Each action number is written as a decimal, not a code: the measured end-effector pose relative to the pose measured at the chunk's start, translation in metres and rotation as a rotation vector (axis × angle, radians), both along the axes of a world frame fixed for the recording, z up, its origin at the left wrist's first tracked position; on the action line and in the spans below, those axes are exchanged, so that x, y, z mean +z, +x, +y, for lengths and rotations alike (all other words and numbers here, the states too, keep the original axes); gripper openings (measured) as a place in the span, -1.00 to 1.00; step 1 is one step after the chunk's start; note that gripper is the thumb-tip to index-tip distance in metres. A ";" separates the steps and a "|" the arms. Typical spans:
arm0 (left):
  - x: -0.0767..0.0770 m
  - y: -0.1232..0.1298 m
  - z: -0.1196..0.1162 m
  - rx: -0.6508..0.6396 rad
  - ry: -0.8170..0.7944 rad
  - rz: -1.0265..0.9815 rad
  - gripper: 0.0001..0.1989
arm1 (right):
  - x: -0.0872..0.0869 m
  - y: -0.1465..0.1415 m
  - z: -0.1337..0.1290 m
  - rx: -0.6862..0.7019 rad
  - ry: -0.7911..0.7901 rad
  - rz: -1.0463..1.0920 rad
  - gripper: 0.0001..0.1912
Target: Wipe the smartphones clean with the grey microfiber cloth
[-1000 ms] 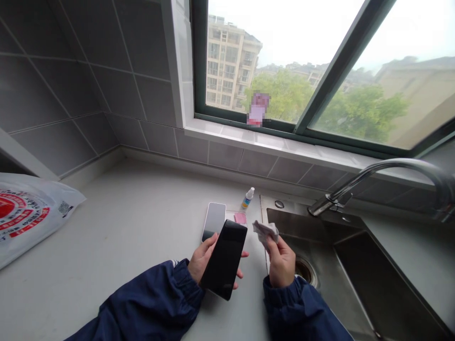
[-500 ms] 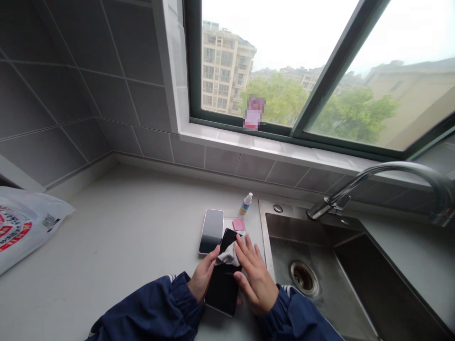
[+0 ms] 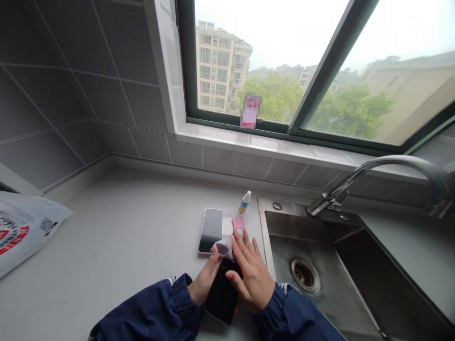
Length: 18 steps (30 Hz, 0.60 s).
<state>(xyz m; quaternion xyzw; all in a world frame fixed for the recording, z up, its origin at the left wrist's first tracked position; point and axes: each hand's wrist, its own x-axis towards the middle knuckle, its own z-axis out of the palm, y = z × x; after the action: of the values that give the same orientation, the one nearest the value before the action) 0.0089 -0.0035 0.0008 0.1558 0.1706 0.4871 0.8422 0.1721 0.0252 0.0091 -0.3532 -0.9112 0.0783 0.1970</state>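
Head view: left hand (image 3: pixel 205 283) cradles a black glossy slab phone (image 3: pixel 222 297) from below, its grip clasped round the edge to steady it — right hand (image 3: pixel 250 274), fingers flat, presses a crumpled white cloth (image 3: pixel 224 246) onto the screen's far end, above the pale counter (image 3: pixel 135 246).

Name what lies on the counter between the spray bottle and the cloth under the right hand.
In the head view, a small pink square lies between the spray bottle and the cloth under the right hand.

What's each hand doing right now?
Left hand: closed around the black phone, holding it.
Right hand: fingers flat, pressing a white cloth on the phone.
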 end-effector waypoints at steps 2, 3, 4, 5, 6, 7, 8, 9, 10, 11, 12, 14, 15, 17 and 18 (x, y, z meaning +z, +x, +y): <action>0.004 0.001 0.002 0.040 -0.038 -0.033 -0.32 | 0.003 -0.004 -0.006 0.074 -0.011 -0.036 -0.25; 0.005 0.000 0.003 0.031 -0.068 -0.051 -0.29 | 0.004 -0.005 -0.009 0.108 -0.016 -0.050 -0.24; 0.006 0.000 0.003 0.016 -0.102 -0.064 -0.25 | 0.006 -0.006 -0.013 0.136 -0.021 -0.064 -0.22; 0.006 -0.001 0.004 0.004 -0.138 -0.071 -0.21 | 0.007 -0.006 -0.018 0.161 -0.026 -0.075 -0.21; 0.006 -0.002 0.004 -0.001 -0.171 -0.075 -0.18 | 0.008 -0.006 -0.023 0.182 -0.024 -0.080 -0.20; 0.006 -0.003 0.003 0.002 -0.191 -0.077 -0.15 | 0.008 -0.006 -0.027 0.198 -0.021 -0.084 -0.19; 0.006 -0.005 0.003 0.009 -0.198 -0.079 -0.13 | 0.008 -0.005 -0.032 0.215 -0.007 -0.076 -0.19; 0.006 -0.006 0.002 0.009 -0.196 -0.080 -0.10 | 0.007 -0.004 -0.036 0.223 0.014 -0.057 -0.20; 0.006 -0.008 0.002 0.002 -0.189 -0.080 -0.09 | 0.005 -0.004 -0.039 0.237 0.039 -0.042 -0.19; 0.006 -0.009 0.001 -0.009 -0.182 -0.077 -0.08 | 0.003 -0.003 -0.042 0.255 0.070 -0.030 -0.19; 0.006 -0.011 0.001 -0.021 -0.176 -0.072 -0.07 | 0.001 -0.003 -0.044 0.277 0.102 -0.024 -0.18; 0.006 -0.013 0.000 -0.041 -0.164 -0.061 -0.04 | -0.001 -0.003 -0.047 0.327 0.160 -0.026 -0.19; 0.006 -0.014 0.000 -0.053 -0.152 -0.057 -0.03 | -0.001 -0.003 -0.048 0.350 0.177 -0.035 -0.20; 0.005 -0.016 0.000 -0.088 -0.121 -0.059 0.01 | 0.001 -0.004 -0.050 0.395 0.179 -0.067 -0.23; 0.004 -0.017 0.000 -0.113 -0.105 -0.063 0.01 | 0.003 -0.004 -0.052 0.410 0.167 -0.083 -0.24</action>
<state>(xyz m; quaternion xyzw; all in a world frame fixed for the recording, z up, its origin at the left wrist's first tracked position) -0.0077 -0.0031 0.0052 0.1056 0.1602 0.4341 0.8802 0.1679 -0.0265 0.0120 -0.1459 -0.9746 0.0262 0.1677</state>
